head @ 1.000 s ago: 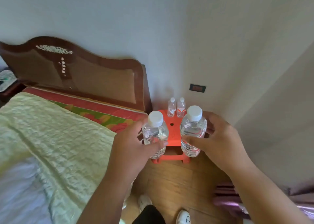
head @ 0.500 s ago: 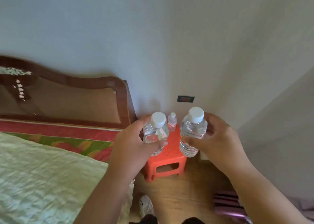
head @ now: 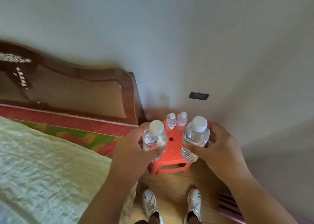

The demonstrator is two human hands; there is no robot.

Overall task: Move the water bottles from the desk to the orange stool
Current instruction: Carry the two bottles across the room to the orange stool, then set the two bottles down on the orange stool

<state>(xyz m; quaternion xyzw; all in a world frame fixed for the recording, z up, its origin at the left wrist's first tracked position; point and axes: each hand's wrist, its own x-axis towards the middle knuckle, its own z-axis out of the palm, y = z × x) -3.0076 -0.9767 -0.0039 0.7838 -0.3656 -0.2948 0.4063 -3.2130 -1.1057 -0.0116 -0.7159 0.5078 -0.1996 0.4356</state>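
Two water bottles are in our hands, one each, held upright above the orange stool that stands on the floor in the corner by the bed. Our left hand wraps its fingers round the left bottle, and our right hand grips the right bottle the same way, low on the body, so the white caps stay up and the bases are free to land flat. Two small bottles already stand side by side at the back edge of the seat, next to the wall, which leaves the front of the seat open. We judge that is why we hold ours apart and forward: to set them down in front without knocking the back pair. Our feet are planted just before the stool.
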